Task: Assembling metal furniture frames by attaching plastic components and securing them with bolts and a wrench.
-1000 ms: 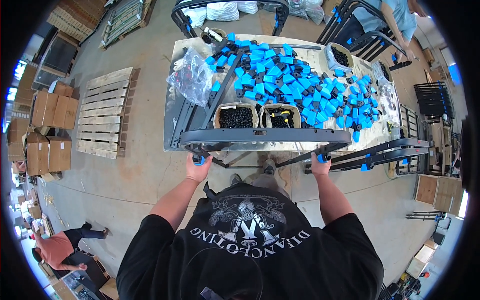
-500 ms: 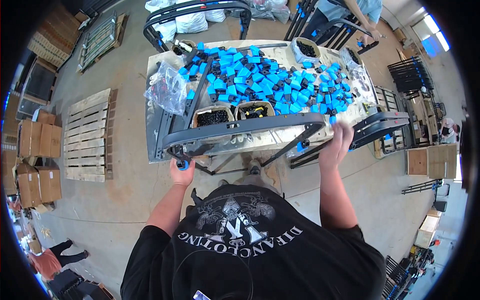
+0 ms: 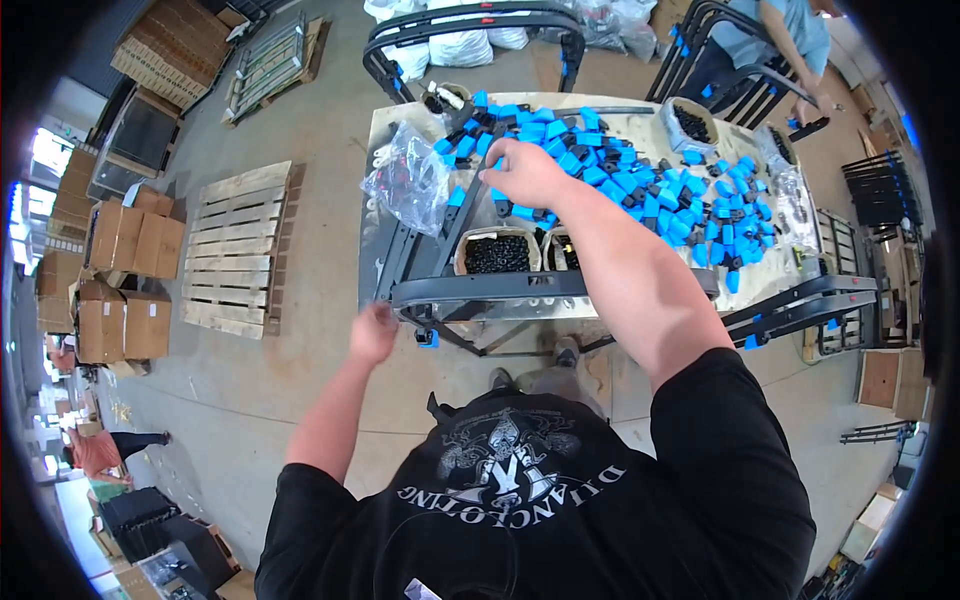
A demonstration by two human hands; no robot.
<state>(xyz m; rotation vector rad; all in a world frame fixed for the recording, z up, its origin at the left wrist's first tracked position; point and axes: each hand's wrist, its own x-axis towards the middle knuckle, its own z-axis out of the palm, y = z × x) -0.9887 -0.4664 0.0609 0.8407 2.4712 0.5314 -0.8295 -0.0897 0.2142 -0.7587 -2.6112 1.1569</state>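
My right hand (image 3: 522,175) reaches over the table with its fingers curled round the upper part of a flat black bar (image 3: 462,218). Its forearm hides part of the blue plastic-capped parts (image 3: 620,180) heaped there. Smeared by motion, my left hand (image 3: 374,332) is beside the left corner of a curved black tube frame (image 3: 470,289); whether it touches the frame I cannot tell. This frame lies across the table's near edge, with a blue-and-black fitting (image 3: 427,337) below its left corner. Behind it stands a tub of small black pieces (image 3: 497,252); a second tub (image 3: 562,248) is partly covered by my arm.
A clear plastic bag (image 3: 408,180) lies on the table's left. More tubs (image 3: 688,125) stand at the back. Black frames (image 3: 800,305) jut out on the right. Across the table a person (image 3: 790,55) handles similar frames. A wooden pallet (image 3: 235,250) is on the floor left.
My right hand has swung from the frame's right side left and forward to the black bar. My left hand has come off the blue fitting and shifted left. The whole view has turned slightly.
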